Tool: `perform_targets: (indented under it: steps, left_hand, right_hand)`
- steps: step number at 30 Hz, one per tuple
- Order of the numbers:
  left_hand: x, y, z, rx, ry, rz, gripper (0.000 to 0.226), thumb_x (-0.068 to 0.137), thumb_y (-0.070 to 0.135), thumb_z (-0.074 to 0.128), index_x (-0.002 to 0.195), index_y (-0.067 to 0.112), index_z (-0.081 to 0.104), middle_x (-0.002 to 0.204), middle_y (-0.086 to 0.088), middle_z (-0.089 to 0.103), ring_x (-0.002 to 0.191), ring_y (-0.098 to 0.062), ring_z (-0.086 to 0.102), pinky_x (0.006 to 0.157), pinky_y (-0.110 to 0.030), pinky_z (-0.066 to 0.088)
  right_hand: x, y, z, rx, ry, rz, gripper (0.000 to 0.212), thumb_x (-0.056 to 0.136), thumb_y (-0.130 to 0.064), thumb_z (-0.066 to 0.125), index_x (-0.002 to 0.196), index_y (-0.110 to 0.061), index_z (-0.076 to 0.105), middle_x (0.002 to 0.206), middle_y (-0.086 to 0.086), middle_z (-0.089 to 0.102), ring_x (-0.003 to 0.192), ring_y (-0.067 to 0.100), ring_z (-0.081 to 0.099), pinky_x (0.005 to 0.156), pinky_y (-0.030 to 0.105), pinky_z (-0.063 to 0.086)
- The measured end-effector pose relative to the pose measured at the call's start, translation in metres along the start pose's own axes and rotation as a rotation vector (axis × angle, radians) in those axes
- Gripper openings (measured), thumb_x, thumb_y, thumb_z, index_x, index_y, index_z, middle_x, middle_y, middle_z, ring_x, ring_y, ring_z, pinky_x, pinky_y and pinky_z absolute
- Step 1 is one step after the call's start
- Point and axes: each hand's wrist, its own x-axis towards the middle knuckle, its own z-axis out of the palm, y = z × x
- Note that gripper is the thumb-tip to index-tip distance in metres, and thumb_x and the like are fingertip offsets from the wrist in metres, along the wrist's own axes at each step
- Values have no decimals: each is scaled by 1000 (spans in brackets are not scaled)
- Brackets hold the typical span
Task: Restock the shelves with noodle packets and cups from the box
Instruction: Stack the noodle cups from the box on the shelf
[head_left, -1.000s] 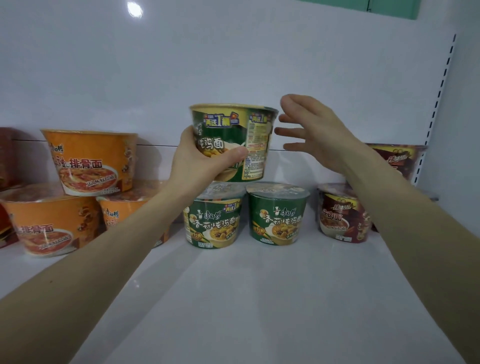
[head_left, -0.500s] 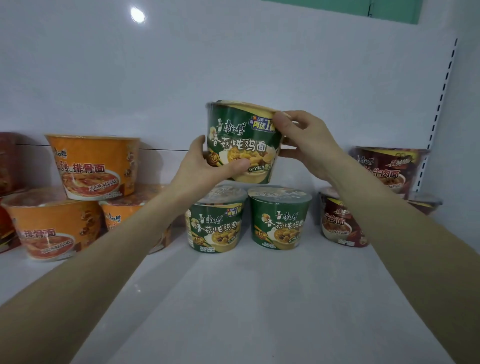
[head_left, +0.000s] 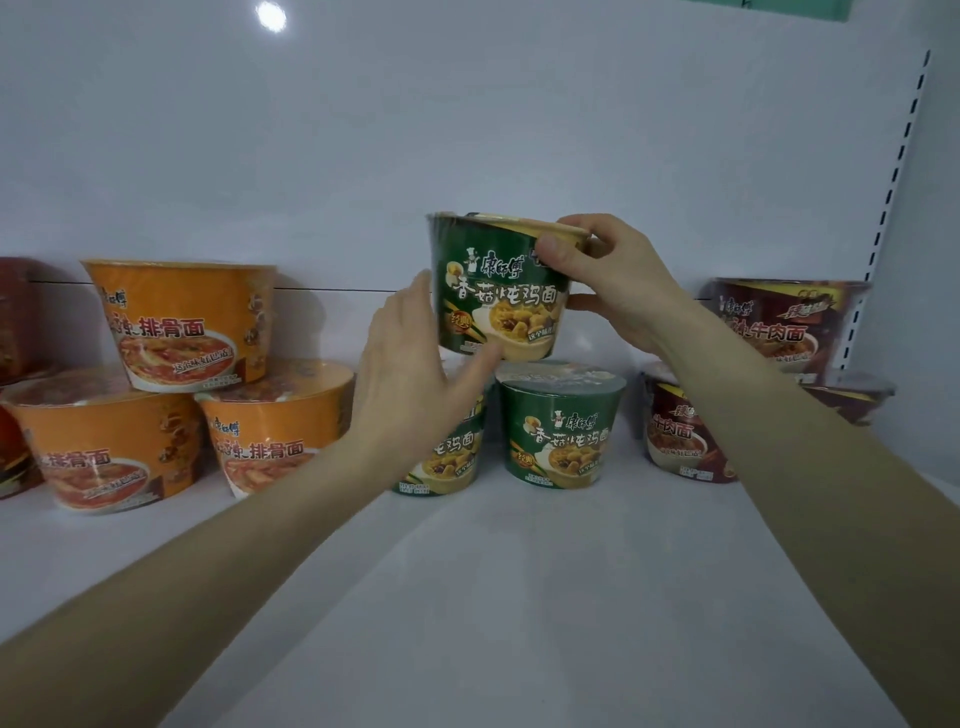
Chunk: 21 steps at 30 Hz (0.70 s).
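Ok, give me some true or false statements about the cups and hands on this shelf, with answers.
The right hand grips the top green cup. True.
The orange cups stand right of the lower green cups. False: they stand left of them.
One orange cup sits on two others. True.
The left hand holds a red cup. False: it is open, beside the top green cup.

One wide-angle view worn on the head, facing forward and slightly down into a white shelf (head_left: 519, 597), close in, within the person's reach; back wall (head_left: 467, 130) square ahead, slotted upright (head_left: 894, 171) at right edge
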Motion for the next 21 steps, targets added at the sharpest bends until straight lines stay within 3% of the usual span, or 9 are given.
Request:
perform_targets:
  steps: [2,4,7,9,12,14,18,21]
  left_hand:
    - [-22,-5,0,52,-102,233,55,83,43,52,126,8,50,112,-7,59,101,-17,52,85,-20,39]
    - [-42,-15,3,28,-398,313,49,82,47,45,113,12,61,100,-2,65,91,-13,57,78,-23,47]
    - [-67,-26,8,18,-808,250,64,80,62,41,120,16,59,114,-1,63,103,-11,55,88,-20,43]
    - [-78,-31,12,40,-960,190,75,79,70,35,125,14,55,124,-6,57,113,-14,50,96,-24,37]
    - [-85,-35,14,49,-972,91,61,86,60,41,135,24,45,145,0,40,136,-8,28,110,-24,23]
    - [-86,-35,15,78,-980,60,54,90,54,43,138,30,40,150,6,30,141,-5,17,115,-29,19]
    - [-87,-37,17,74,-998,51,74,75,73,32,135,31,43,147,8,36,140,-3,18,114,-30,21]
    - [-88,-38,17,76,-988,35,76,72,73,30,135,32,43,148,7,34,140,-3,18,114,-31,21]
  right_hand:
    - [2,7,-2,20,-4,16,40,80,-22,68,114,-13,48,117,9,53,94,17,58,79,37,53]
    - [5,13,-3,35,-11,30,39,81,-19,67,115,-13,48,116,9,52,90,14,58,77,35,53]
    - [8,20,-2,45,-32,53,43,83,-16,64,122,-10,46,112,7,51,87,10,58,73,29,53]
    - [9,25,-1,59,-46,69,47,84,-14,63,126,-8,44,107,4,52,87,10,57,76,31,53]
    - [12,32,1,74,-58,89,47,84,-13,63,126,-7,44,101,1,52,89,14,57,81,36,51]
    - [14,36,3,54,-54,101,46,83,-13,65,125,-9,45,105,4,51,94,18,56,82,37,51]
    - [15,42,10,46,-56,101,47,83,-14,66,125,-9,46,112,8,48,96,20,55,77,32,52]
    - [16,42,10,65,-87,111,45,84,-13,64,124,-10,45,115,11,47,94,18,57,74,29,52]
